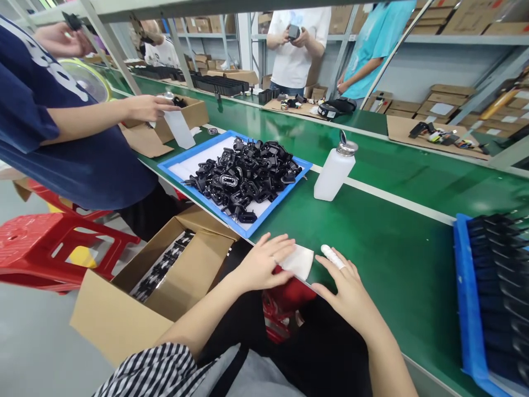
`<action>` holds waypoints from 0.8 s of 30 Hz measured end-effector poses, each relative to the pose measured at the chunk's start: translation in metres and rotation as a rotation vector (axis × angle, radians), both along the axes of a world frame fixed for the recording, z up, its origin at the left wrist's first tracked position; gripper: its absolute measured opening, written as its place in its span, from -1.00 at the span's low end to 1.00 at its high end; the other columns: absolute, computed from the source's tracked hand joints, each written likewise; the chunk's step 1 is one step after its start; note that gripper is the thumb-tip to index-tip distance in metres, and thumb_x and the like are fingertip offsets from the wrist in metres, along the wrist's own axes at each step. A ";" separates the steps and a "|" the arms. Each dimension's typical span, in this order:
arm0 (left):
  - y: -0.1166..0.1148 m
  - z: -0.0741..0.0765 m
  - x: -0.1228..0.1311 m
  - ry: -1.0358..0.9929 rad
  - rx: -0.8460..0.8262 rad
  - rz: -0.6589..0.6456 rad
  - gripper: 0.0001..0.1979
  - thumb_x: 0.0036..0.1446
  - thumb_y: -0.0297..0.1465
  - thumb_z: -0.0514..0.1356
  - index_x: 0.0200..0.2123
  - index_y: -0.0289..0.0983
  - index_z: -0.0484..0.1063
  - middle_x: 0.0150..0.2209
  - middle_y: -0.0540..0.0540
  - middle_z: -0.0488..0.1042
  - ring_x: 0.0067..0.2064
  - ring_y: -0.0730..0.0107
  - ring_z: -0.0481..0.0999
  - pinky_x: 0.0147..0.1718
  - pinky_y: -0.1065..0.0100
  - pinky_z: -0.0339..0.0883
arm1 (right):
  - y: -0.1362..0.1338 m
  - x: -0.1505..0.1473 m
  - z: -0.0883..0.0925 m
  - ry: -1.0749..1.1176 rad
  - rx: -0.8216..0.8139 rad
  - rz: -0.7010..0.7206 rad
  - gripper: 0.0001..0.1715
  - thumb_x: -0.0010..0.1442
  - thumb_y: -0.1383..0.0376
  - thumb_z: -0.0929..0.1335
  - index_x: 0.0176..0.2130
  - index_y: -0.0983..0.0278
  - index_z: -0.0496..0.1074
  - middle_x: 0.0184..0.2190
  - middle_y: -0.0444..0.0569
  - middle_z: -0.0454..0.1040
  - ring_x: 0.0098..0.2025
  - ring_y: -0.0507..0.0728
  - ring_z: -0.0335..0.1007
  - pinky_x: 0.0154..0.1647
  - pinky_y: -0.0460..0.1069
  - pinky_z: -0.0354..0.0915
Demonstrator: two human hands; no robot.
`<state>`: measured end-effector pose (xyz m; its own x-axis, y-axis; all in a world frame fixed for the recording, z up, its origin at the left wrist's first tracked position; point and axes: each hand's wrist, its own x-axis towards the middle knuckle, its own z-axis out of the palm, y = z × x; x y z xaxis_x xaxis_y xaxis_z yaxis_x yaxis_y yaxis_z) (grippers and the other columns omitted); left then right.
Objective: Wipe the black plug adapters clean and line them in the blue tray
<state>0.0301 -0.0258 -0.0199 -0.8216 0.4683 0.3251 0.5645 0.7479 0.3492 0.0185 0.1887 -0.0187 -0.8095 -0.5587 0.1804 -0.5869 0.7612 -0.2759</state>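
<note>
My left hand [264, 262] lies at the bench's front edge, fingers stretched out over a folded white cloth [303, 262]. To the right of the cloth, my right hand [343, 281] rests on the green top with its fingers apart and nothing in them. One of its fingers wears a white wrap [332, 256]. Beyond the hands stands a white dispenser bottle [334, 173] with its metal lid flipped up. A blue-rimmed tray [264, 216] to the left of the bottle bears a heap of small black plug-like parts [248, 173].
A second blue tray [465, 298] with rows of black parts stands at the right. An open cardboard box [194, 270] sits beside my left arm, near a red stool [53, 242]. At the left, a co-worker's hand [146, 107] is by another white bottle [179, 129]. More people stand across the bench.
</note>
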 end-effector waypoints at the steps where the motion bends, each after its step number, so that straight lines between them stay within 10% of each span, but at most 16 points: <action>1: 0.006 0.001 -0.001 -0.018 -0.068 -0.058 -0.46 -0.01 -0.19 0.01 0.03 -0.31 0.06 0.06 -0.18 0.14 0.13 0.24 -0.01 0.05 0.08 -0.21 | 0.000 0.000 0.000 0.012 -0.003 0.004 -0.51 0.07 0.11 0.14 -0.03 0.27 0.18 0.05 0.15 0.12 0.09 0.28 -0.05 -0.08 0.27 0.07; 8: 0.031 -0.012 -0.008 -0.057 -0.357 -0.103 -0.48 0.05 -0.37 0.00 0.09 -0.19 -0.09 0.14 -0.13 -0.04 0.15 0.17 -0.11 0.01 -0.04 -0.17 | 0.017 0.001 -0.013 0.096 -0.040 -0.063 -0.58 0.09 0.12 0.12 -0.11 0.25 0.26 -0.03 0.12 0.23 0.02 0.26 0.09 -0.12 0.22 0.14; 15: 0.006 0.008 0.001 -0.168 -0.123 0.061 -0.05 -0.20 -0.16 0.18 0.12 -0.35 -0.34 0.16 -0.33 -0.23 0.17 0.11 -0.25 0.01 0.01 -0.12 | 0.036 0.015 -0.012 0.101 -0.113 -0.122 -0.56 0.10 0.11 0.10 -0.12 0.29 0.24 -0.05 0.15 0.25 -0.01 0.23 0.14 -0.10 0.17 0.16; 24: 0.019 -0.014 -0.002 -0.090 -0.225 -0.106 -0.50 0.03 -0.31 0.03 0.06 -0.21 0.00 0.11 -0.17 0.04 0.15 0.11 -0.12 -0.02 -0.17 -0.35 | 0.033 0.016 -0.014 0.099 -0.125 -0.141 -0.59 0.09 0.12 0.11 -0.17 0.27 0.29 -0.08 0.14 0.29 -0.04 0.24 0.18 -0.09 0.21 0.13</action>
<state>0.0276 -0.0066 -0.0342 -0.7851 0.6055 0.1307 0.6179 0.7508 0.2332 0.0343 0.2217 -0.0328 -0.8527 -0.4095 0.3243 -0.5062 0.8009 -0.3198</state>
